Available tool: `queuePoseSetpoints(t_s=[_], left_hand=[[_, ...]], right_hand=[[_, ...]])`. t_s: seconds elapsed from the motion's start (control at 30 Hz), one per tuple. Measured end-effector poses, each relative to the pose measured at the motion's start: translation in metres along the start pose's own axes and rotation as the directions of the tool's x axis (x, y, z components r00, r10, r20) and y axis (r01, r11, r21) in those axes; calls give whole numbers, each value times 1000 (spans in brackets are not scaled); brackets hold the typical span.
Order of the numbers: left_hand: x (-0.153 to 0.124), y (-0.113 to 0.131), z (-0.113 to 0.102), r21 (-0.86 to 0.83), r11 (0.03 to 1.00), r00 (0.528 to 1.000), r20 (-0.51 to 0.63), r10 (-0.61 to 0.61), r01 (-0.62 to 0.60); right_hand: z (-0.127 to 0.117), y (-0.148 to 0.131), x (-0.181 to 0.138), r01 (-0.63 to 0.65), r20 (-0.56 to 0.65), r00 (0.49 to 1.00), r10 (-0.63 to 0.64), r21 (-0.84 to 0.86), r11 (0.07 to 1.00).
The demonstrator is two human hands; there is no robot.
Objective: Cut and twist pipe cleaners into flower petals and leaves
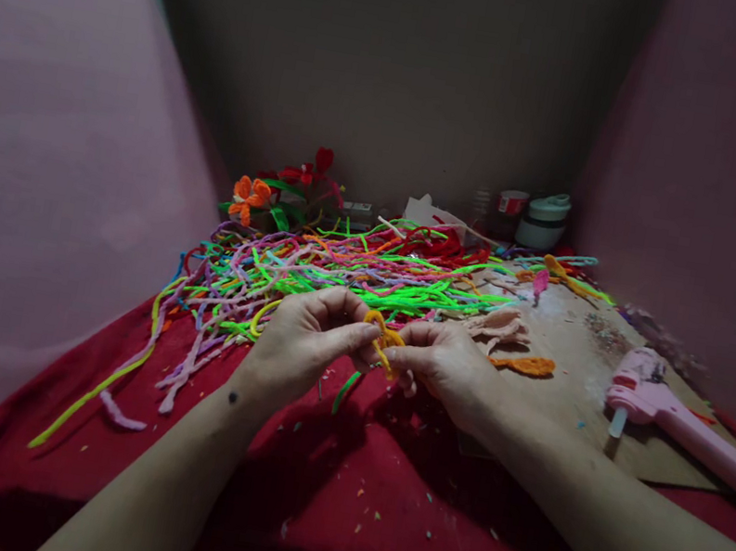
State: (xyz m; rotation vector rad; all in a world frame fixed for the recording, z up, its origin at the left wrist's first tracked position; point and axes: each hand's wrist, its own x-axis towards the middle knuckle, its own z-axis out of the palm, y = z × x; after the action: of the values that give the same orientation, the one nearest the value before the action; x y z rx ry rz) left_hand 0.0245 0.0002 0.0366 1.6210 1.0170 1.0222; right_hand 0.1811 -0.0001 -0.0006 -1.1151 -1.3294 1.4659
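Note:
My left hand (308,336) and my right hand (442,361) meet over the red cloth (372,502), both pinching a bent orange-yellow pipe cleaner (383,335) between their fingertips. The pipe cleaner loops up between the thumbs and a short end points down. Just behind the hands lies a big tangle of coloured pipe cleaners (340,276), mostly green, purple and orange. A short green piece (344,391) lies on the cloth below the hands.
A pink glue gun (682,422) rests on a brown board (578,367) at the right, beside an orange shaped piece (526,365). Finished pipe-cleaner flowers (276,190) and small jars (539,218) stand at the back. Pink walls close in on both sides.

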Motion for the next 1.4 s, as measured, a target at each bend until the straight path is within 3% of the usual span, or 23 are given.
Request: queuePoseSetpoints(t_s=[0.47,0.57,0.67,0.83,1.07,1.27,1.4], left_hand=[[-5,-2,8,25,999,999,32,28,-28],[-5,-2,8,49,999,995,104,8,-13],[-5,-3,10,98,995,986,165,-37,21],[-2,-8,13,243,968,991,99,-85,59],[0,-7,5,84,983,967,182,-176,163],[1,-6,9,174,971,975,118,-187,165],[2,-8,12,84,982,984,38,-176,172]], right_hand=[[-3,1,1,-51,-75,996,52,9,999],[-4,5,3,-48,-63,997,50,34,998],[-5,9,5,-30,-22,999,33,98,995],[-7,8,6,-85,32,996,79,253,964],[-6,7,4,-60,37,998,52,277,959],[-3,7,1,-96,33,995,90,307,947],[-4,7,2,-170,80,985,150,424,890]])
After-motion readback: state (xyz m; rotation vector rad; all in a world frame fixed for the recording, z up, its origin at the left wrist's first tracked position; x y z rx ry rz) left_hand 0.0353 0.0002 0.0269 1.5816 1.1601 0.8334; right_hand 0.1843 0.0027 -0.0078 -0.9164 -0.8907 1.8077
